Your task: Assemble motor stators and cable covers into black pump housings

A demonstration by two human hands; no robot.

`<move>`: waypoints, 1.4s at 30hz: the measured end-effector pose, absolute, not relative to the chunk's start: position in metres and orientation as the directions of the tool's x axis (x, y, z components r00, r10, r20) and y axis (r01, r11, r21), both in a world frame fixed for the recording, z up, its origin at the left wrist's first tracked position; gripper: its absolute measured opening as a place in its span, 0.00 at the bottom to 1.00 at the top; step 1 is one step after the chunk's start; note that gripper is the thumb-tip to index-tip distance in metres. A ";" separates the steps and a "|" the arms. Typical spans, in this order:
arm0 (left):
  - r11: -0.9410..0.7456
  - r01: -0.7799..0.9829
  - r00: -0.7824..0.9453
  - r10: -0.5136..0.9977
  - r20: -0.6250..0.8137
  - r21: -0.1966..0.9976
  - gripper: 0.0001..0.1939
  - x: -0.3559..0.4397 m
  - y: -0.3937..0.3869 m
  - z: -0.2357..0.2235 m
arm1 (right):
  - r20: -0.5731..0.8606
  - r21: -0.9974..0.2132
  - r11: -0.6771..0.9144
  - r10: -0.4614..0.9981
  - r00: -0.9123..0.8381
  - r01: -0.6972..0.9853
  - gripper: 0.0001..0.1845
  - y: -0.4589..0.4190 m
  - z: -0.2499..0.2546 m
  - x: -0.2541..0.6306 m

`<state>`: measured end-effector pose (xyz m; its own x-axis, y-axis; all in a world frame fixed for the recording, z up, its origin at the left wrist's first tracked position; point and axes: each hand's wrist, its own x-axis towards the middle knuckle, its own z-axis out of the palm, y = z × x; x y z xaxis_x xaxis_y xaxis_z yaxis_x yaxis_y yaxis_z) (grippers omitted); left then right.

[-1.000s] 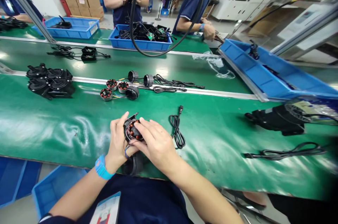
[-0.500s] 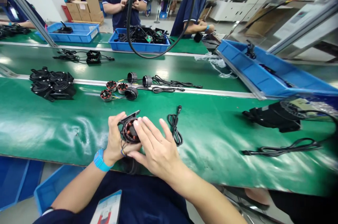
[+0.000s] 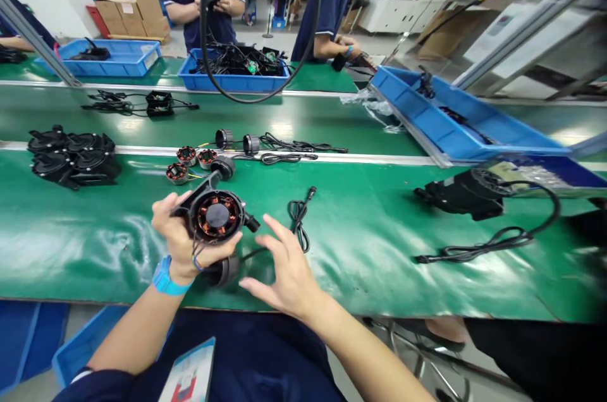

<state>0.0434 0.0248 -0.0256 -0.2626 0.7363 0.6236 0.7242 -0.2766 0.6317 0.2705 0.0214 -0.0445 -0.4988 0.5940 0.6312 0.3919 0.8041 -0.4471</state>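
Note:
My left hand (image 3: 177,234) grips a black pump-like housing (image 3: 190,203) from the left and below. Seated in its round opening is a motor stator (image 3: 218,215) with copper windings and a dark centre, facing me. Thin wires run down past my left fingers, and a round black cap (image 3: 225,270) sits just below them near the table edge. To the right of the housing, my right hand (image 3: 287,272) is open, fingers apart, with nothing in it. Past its fingertips lies a coiled black cable (image 3: 298,222).
Loose stators (image 3: 177,172) wired to black caps (image 3: 250,143) lie ahead. Black housings (image 3: 76,158) are grouped at left. A black motor unit (image 3: 459,193) with a cable lies at right. Blue bins (image 3: 237,81) stand beyond, near co-workers. A cable loop (image 3: 258,98) hangs in front.
My right hand has come off the stator and moved right and down, fingers spreading. The housing has turned in my left hand, so the stator's face shows fully. The view has shifted slightly.

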 end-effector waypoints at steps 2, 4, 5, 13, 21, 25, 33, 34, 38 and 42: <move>-0.253 0.733 -0.247 0.766 0.593 0.632 0.58 0.036 0.030 -0.032 | 0.416 -0.432 0.765 0.639 -0.647 0.478 0.35 0.018 -0.066 0.278; -0.196 0.770 -0.228 0.804 0.549 0.607 0.54 0.029 0.031 -0.041 | 0.312 -0.420 0.767 0.623 -0.717 0.485 0.24 0.013 -0.081 0.285; -0.183 0.791 -0.221 0.804 0.552 0.583 0.53 0.028 0.031 -0.044 | 0.336 -0.440 0.763 0.630 -0.700 0.474 0.20 0.009 -0.085 0.287; -0.321 0.924 -0.090 0.348 0.933 0.209 0.47 0.057 0.024 0.023 | 0.090 -0.931 -0.299 0.364 -0.927 -0.208 0.39 -0.034 -0.075 0.234; -0.232 0.949 -0.097 0.434 0.896 0.215 0.29 0.061 0.007 0.032 | 0.324 -0.825 0.080 0.878 -0.352 -0.560 0.75 -0.022 -0.066 0.214; -0.269 0.830 -0.202 0.672 0.712 0.489 0.14 0.077 -0.010 -0.005 | 0.264 -0.878 0.149 0.944 -0.200 -0.455 0.64 -0.002 -0.015 0.226; -0.208 0.751 -0.157 0.866 0.475 0.627 0.14 0.086 -0.027 -0.042 | 0.359 -0.923 0.349 0.933 -0.034 -0.165 0.42 0.066 -0.018 0.234; -0.219 0.754 -0.135 0.871 0.472 0.619 0.15 0.084 -0.027 -0.042 | 0.366 -0.923 0.349 0.927 -0.087 -0.159 0.40 0.073 -0.023 0.238; -0.263 0.741 -0.117 0.856 0.504 0.618 0.21 0.076 -0.028 -0.045 | 0.336 -0.942 0.310 0.866 -0.370 -0.131 0.41 0.092 -0.028 0.252; -0.304 0.698 -0.079 0.867 0.491 0.649 0.15 0.069 -0.031 -0.050 | 0.348 -0.927 0.363 0.739 -0.578 -0.095 0.40 0.102 -0.021 0.258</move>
